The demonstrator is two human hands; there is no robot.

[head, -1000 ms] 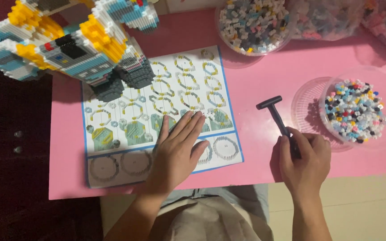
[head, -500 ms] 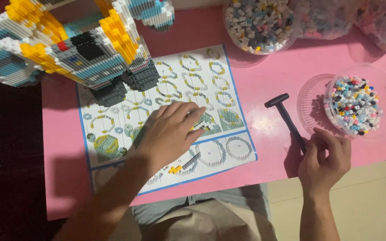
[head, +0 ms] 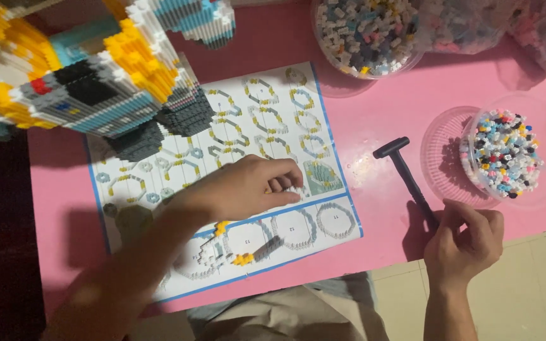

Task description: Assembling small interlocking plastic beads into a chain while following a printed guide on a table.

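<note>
My left hand (head: 248,186) rests on the printed instruction sheet (head: 273,107), fingers curled with the tips pressed together near the sheet's right side. Whether it holds a small brick is unclear. Just below my forearm lies a partly built ring of tiny white, yellow and grey bricks (head: 222,252). My right hand (head: 466,243) sits at the pink table's front edge and grips the handle end of a small black hammer (head: 402,170), whose head points away from me and lies on the table.
A large yellow, white, blue and black micro-brick model (head: 90,69) stands at the back left, overlapping the sheet. Clear tubs of mixed bricks sit at the back (head: 368,31) and right (head: 507,155), beside a clear lid (head: 443,158). The pink table (head: 380,107) ends near my lap.
My left hand slid right across the sheet and curled its fingers from flat to pinched, uncovering the small brick ring. My right hand stayed on the hammer handle.
</note>
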